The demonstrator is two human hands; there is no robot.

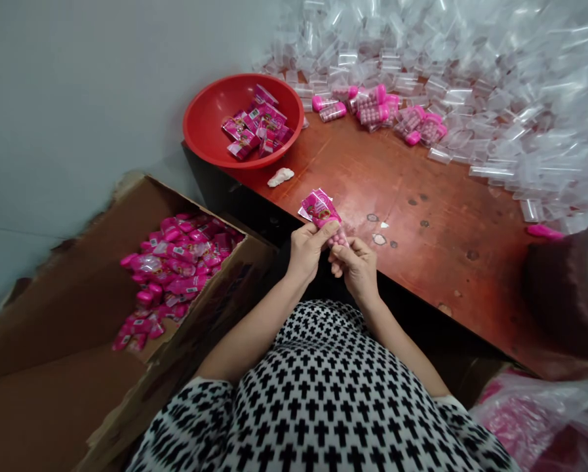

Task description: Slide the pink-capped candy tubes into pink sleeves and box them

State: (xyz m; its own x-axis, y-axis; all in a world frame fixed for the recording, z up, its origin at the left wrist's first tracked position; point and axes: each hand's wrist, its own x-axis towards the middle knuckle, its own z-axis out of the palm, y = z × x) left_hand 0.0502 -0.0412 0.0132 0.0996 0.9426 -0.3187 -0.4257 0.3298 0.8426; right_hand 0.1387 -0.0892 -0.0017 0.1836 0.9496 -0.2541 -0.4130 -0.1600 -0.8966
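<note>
Just over the table's front edge, my left hand is closed on pink printed wrappers, its thumb pressed across their lower end. My right hand pinches the lower end of a clear tube of pink balls, which meets the wrappers between my two hands. How far the tube sits inside a wrapper is hidden by my fingers. Similar filled tubes with bright pink caps lie at the far side of the table.
A red bowl with flat pink wrappers stands at the back left. Below it, a cardboard box contains many wrapped pink tubes. Empty clear tubes are heaped across the back right. A dark bucket and a plastic bag are at right.
</note>
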